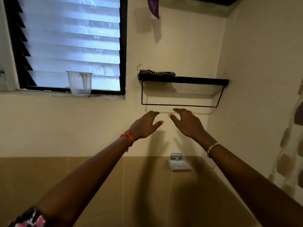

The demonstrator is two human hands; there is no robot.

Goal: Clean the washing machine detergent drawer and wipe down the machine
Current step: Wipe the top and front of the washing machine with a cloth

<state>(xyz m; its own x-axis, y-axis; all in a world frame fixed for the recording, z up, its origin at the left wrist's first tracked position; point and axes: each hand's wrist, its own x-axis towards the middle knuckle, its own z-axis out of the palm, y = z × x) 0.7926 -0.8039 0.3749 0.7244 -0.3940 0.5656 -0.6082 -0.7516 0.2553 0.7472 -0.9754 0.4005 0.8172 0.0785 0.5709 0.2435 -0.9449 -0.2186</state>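
Note:
Both my arms are stretched up toward a black wall shelf (200,81) with a thin rail under it. My left hand (145,124) and my right hand (188,122) hang side by side just below that rail, fingers spread and relaxed, holding nothing. A dark dotted cloth (157,73) lies on the left end of the shelf, above my hands. Neither the washing machine nor its detergent drawer is in view.
A louvred window (72,41) fills the upper left, with a clear plastic cup (79,83) on its sill. A small metal soap holder (178,163) is fixed to the wall below my hands. A patterned curtain (288,145) hangs at the right edge. A purple cloth (153,6) hangs overhead.

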